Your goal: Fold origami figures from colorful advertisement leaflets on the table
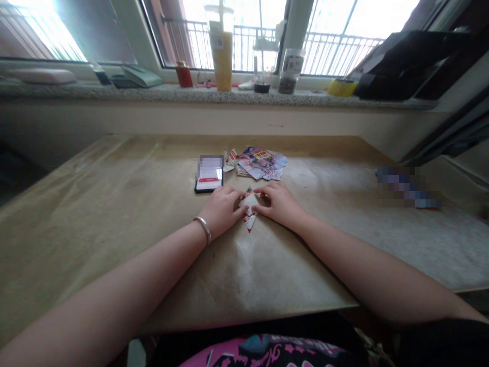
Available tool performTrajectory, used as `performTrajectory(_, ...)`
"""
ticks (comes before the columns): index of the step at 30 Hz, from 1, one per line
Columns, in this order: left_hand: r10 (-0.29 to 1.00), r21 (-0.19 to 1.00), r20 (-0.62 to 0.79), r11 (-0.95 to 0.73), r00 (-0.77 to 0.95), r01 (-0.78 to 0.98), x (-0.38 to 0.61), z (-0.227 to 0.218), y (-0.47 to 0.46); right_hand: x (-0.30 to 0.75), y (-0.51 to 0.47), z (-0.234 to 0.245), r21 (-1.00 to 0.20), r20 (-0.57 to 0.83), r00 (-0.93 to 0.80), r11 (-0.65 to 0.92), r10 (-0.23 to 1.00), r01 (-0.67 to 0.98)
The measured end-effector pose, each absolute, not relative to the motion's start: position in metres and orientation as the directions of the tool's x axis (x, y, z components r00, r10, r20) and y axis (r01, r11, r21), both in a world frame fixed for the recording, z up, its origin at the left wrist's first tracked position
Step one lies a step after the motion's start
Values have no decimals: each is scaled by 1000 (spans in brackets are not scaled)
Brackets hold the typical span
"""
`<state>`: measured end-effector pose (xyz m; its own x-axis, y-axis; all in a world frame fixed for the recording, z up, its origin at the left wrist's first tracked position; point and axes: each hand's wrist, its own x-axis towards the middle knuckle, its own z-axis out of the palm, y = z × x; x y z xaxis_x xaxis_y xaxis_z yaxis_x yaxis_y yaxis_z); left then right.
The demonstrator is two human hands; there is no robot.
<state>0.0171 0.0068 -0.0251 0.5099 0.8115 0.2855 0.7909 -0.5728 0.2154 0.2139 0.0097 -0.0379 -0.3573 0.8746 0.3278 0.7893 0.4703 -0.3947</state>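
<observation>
— Where's the folded paper [250, 214]?
— Centre frame, flat on the table [114, 214]. The left hand [221, 210] and right hand [280, 204] grip its edges with curled fingertips.
— Which step?
— Creasing, I'd judge. A sharp fold needs firm, even pressure.

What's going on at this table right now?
A person seated at the table is working a small folded paper with both hands: the left hand and right hand pinch it from either side against the tabletop. A lit phone lies just beyond the left hand, beside a pile of colourful printed sheets.
</observation>
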Motion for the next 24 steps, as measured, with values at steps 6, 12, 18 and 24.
performTrajectory(6, 831, 318, 262, -555, 492, 769, 15, -23, 9, 215, 9, -37, -389, 318, -362, 469, 876, 793)
performTrajectory(12, 848, 463, 256, -529, 465, 711, 14, -26, 12, 218, 15, -41, -473, 332, -339, 467, 880, 747)
performTrajectory(18, 886, 513, 266, -464, 381, 722, 14, -26, 12, 219, 17, -44, -589, 316, -303, 436, 899, 680)
performTrajectory(24, 830, 383, 246, -558, 501, 736, 12, -26, 15, 219, 16, -44, -456, 356, -362, 498, 862, 738)
